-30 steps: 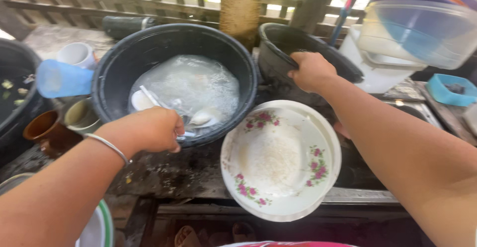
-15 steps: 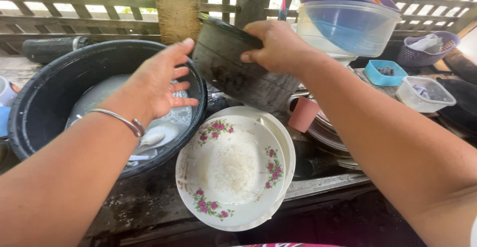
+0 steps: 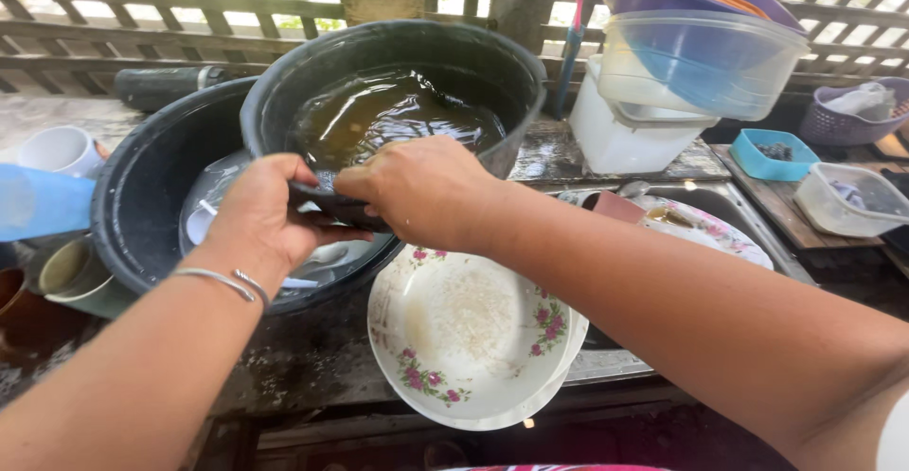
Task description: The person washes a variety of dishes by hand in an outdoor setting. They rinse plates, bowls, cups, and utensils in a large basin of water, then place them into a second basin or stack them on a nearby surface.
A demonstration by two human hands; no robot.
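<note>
Wooden lattice fence runs behind a wet, dark wash bench w/ a steel sink at its far right. Both hands now clamp the near rim of the small black plastic tub, which holds murky brown water: a sec ago only the right hand had it, off to the right, while the left was in the big basin; half a sec ago the left hand was open and reaching. Now the tub is lifted, tipped toward the person and hanging over the large black round basin.

Left hand, thin silver bangles at wrist, has fingers curled tight over the rim; right hand pinches the rim just beside it, knuckles nearly touching. So the grip went from one-handed to two-handed, weight shared.

Directly below the grip, toward the person: white floral-rimmed plate w/ a rice-residue smear, stacked on another. Under the grip to the left, spoons lie in the big basin's water. Far left of the grip: white mug. Beyond the grip to the right: stacked clear plastic containers.
</note>
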